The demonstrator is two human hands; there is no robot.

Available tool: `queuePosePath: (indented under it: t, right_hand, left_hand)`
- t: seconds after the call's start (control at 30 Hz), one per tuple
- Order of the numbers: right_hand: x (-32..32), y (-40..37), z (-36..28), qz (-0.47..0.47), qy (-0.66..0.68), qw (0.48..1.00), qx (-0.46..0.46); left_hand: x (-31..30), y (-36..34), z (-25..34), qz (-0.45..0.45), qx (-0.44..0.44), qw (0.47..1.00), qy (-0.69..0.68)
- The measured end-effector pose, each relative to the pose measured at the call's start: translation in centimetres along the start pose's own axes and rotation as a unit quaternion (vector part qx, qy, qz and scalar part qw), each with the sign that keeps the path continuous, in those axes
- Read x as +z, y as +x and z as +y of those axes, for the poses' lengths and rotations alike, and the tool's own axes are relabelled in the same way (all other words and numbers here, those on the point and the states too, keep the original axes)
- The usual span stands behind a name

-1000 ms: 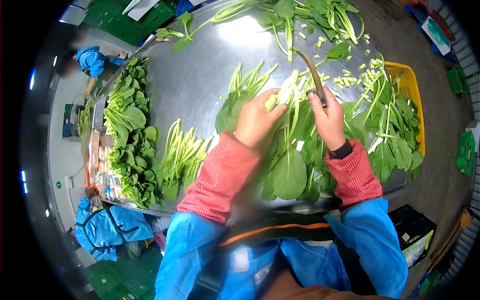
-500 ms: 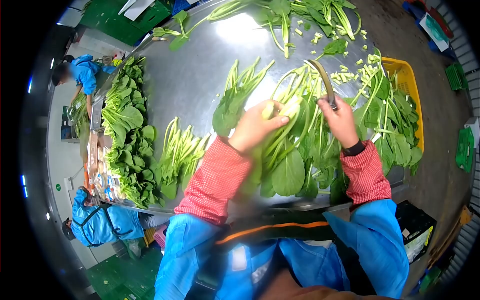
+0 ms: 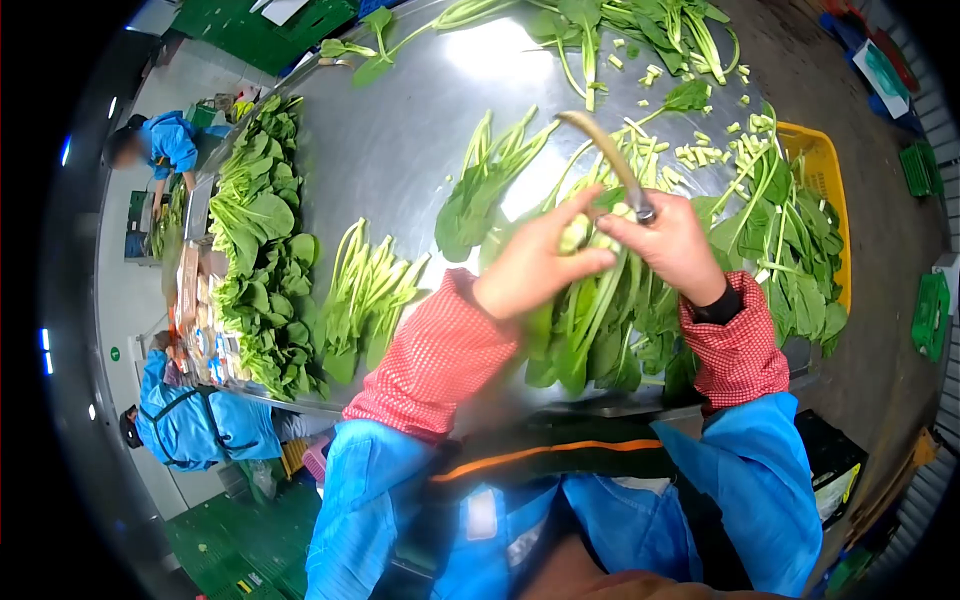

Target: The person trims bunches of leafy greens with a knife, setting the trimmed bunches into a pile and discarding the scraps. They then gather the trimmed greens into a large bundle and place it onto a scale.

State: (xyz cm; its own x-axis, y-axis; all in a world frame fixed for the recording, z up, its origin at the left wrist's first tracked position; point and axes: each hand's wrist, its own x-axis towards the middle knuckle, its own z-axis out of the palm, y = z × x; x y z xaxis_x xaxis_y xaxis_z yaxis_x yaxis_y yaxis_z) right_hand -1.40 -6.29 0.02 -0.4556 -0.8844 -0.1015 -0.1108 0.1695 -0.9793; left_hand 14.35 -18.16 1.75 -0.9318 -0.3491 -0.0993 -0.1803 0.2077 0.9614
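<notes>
My right hand is closed round the handle of a curved knife, its blade pointing up and left over the table. My left hand is beside it with thumb and fingers apart, over the cut stem ends of a bunch of leafy greens. Whether its fingers touch the stems is hard to make out. Left of it lies a small bunch of greens on the metal table. Short cut stem pieces are scattered beyond the right hand.
A long row of greens lines the table's left side, with another bunch near it. More greens hang over a yellow crate at right. Two people in blue are at left. Loose greens lie at the far edge.
My left hand has opened from its grip on the stems and moved slightly right. The knife has swung left, its blade now above the bunch, and my right hand has come nearer the left.
</notes>
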Motion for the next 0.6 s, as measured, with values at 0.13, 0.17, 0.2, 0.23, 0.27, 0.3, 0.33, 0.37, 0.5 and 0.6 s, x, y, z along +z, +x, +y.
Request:
queuePosePath:
  t: [0.13, 0.17, 0.2, 0.23, 0.27, 0.3, 0.33, 0.37, 0.5, 0.6]
  right_hand:
    - [-0.5, 0.2, -2.4, -0.127, -0.001, 0.992, 0.008]
    - [-1.0, 0.2, -2.7, -0.177, -0.001, 0.984, 0.022]
    - [-1.3, 0.1, -2.2, -0.206, -0.014, 0.978, 0.017]
    - [-1.5, 0.2, -1.4, -0.235, -0.028, 0.972, 0.013]
    - [-1.5, 0.3, -1.1, -0.263, -0.040, 0.964, 0.007]
    - [-1.4, 0.2, -2.0, -0.289, -0.066, 0.955, 0.008]
    - [-1.0, 0.3, -1.0, -0.319, -0.060, 0.946, 0.011]
    - [-0.9, 0.3, -0.7, -0.337, -0.060, 0.939, 0.022]
    - [-3.0, 1.1, 2.7, -0.309, -0.020, 0.945, 0.102]
    - [-2.1, 2.0, 5.7, -0.113, -0.240, 0.962, -0.062]
  left_hand:
    - [-0.7, -0.5, 0.7, -0.037, 0.031, 0.997, 0.059]
    - [-1.2, -0.8, 1.0, -0.049, 0.029, 0.995, 0.078]
    - [-1.7, -1.2, 1.6, -0.079, 0.004, 0.988, 0.135]
    - [-2.4, -1.6, 2.3, -0.107, -0.022, 0.975, 0.191]
    - [-3.0, -2.0, 2.6, -0.136, -0.047, 0.958, 0.248]
    - [-3.1, -2.6, 2.2, -0.118, 0.016, 0.957, 0.264]
    - [-3.4, -3.1, 2.2, -0.111, 0.036, 0.951, 0.287]
    - [-3.8, -3.7, 2.1, -0.103, 0.055, 0.943, 0.311]
    - [-8.7, -6.3, -0.6, 0.028, 0.037, 0.875, 0.482]
    - [-13.7, -8.8, -5.7, 0.143, -0.049, 0.771, 0.618]
